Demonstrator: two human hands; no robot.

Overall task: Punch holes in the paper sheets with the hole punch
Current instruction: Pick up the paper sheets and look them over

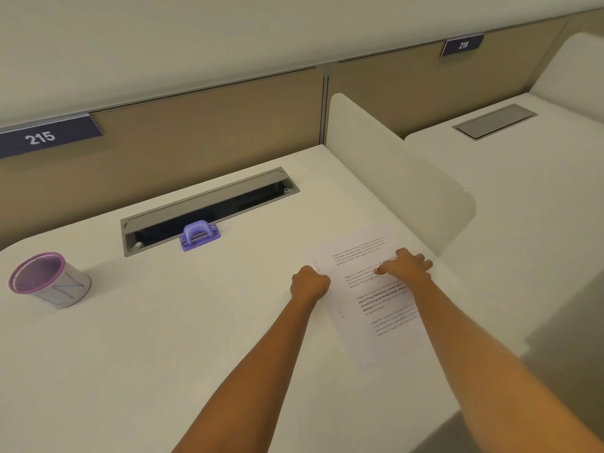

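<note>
Printed paper sheets point(376, 308) lie flat on the white desk point(163, 338), right of centre, with a row of small holes along their left edge. My left hand point(309, 282) is curled at that left edge, fingers hidden beneath it. My right hand point(407, 264) rests palm down on the upper part of the sheets, fingers spread. The purple hole punch point(199, 235) stands apart, farther back and to the left, at the front lip of the cable tray; neither hand touches it.
An open grey cable tray point(209, 207) is recessed in the desk behind the punch. A purple-rimmed cup point(49, 279) stands at the far left. A white divider panel point(398, 178) borders the desk on the right, with a neighbouring desk beyond.
</note>
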